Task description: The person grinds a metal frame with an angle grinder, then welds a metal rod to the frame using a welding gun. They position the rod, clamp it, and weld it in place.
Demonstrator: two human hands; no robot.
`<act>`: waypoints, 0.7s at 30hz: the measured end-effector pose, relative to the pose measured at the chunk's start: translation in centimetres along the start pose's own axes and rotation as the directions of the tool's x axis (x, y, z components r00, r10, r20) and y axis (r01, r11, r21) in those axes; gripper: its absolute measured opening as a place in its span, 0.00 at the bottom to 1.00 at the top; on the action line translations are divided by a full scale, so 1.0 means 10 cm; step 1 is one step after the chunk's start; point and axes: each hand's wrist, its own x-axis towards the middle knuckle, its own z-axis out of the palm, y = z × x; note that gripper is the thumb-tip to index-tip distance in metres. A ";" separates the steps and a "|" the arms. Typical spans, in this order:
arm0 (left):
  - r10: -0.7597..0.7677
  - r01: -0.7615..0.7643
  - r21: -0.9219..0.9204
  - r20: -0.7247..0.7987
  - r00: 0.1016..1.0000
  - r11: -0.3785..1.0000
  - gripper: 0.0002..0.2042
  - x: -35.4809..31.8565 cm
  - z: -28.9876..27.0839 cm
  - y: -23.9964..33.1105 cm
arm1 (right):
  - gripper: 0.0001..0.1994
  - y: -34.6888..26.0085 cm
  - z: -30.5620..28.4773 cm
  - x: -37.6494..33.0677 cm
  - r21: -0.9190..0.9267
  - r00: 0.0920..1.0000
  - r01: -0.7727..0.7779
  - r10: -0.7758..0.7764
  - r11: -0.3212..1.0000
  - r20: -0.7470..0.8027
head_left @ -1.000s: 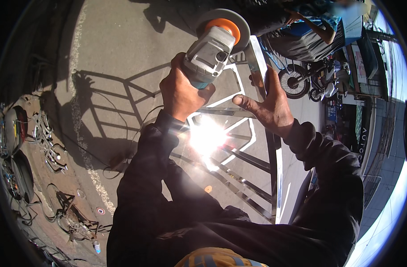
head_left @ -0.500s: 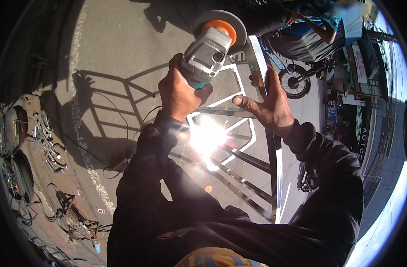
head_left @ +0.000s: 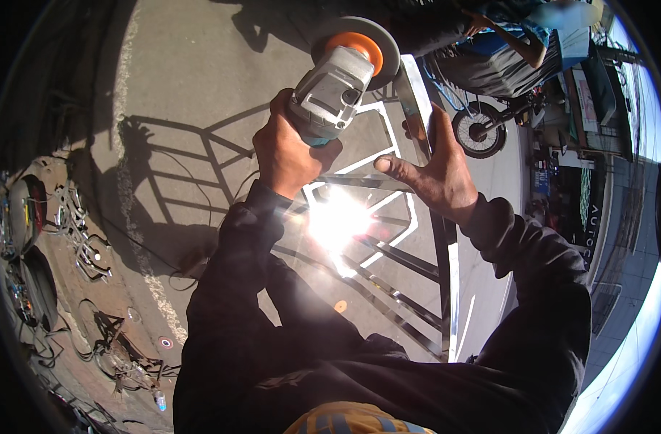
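Note:
My left hand [head_left: 287, 155] is closed round the body of an angle grinder [head_left: 334, 90], which has a grey metal gear head. Its large grey disc with an orange centre [head_left: 356, 49] sits at the far end, its edge close beside the top of a polished metal bar; contact cannot be told. On that bar of a shiny metal frame [head_left: 416, 79], my right hand [head_left: 446, 177] rests with fingers round the far side and the thumb stretched out to the left. Lower down, sun glare hides part of the frame's crossbars.
A person [head_left: 522, 43] sits at the upper right by a motorcycle with a spoked wheel [head_left: 479, 130]. Bent metal pieces [head_left: 91, 253] and cords litter the ground at left. A small orange disc [head_left: 340, 307] lies on the pavement. The frame's shadow falls at left.
The grinder and my left hand have shifted very slightly to the left. My right hand keeps its place on the bar, its thumb a touch further left.

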 end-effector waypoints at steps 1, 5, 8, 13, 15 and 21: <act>0.006 -0.006 0.010 -0.004 1.000 1.000 0.36 0.00 -0.01 -0.01 | 0.56 0.00 0.00 0.00 0.004 1.000 -0.023 0.023 1.000 0.007; -0.024 0.024 -0.006 0.010 1.000 1.000 0.36 -0.01 -0.02 -0.04 | 0.56 0.00 -0.01 0.00 -0.004 0.999 -0.036 0.036 0.999 0.011; -0.038 0.038 -0.025 0.009 0.999 0.999 0.36 -0.02 -0.01 -0.04 | 0.56 0.01 -0.01 0.00 -0.010 0.999 -0.042 0.042 0.999 0.017; -0.011 0.010 -0.017 -0.014 1.000 1.000 0.36 0.01 0.03 0.01 | 0.58 0.03 0.00 -0.01 0.030 0.999 -0.050 0.049 0.998 0.008; -0.022 0.022 -0.015 -0.019 1.000 1.000 0.36 0.03 0.06 0.03 | 0.58 0.02 0.01 0.00 0.049 0.998 -0.057 0.057 0.997 -0.008; -0.041 0.039 -0.053 -0.037 0.999 0.998 0.37 0.05 0.12 0.04 | 0.60 -0.01 -0.03 0.00 0.034 0.984 -0.173 0.171 0.984 0.059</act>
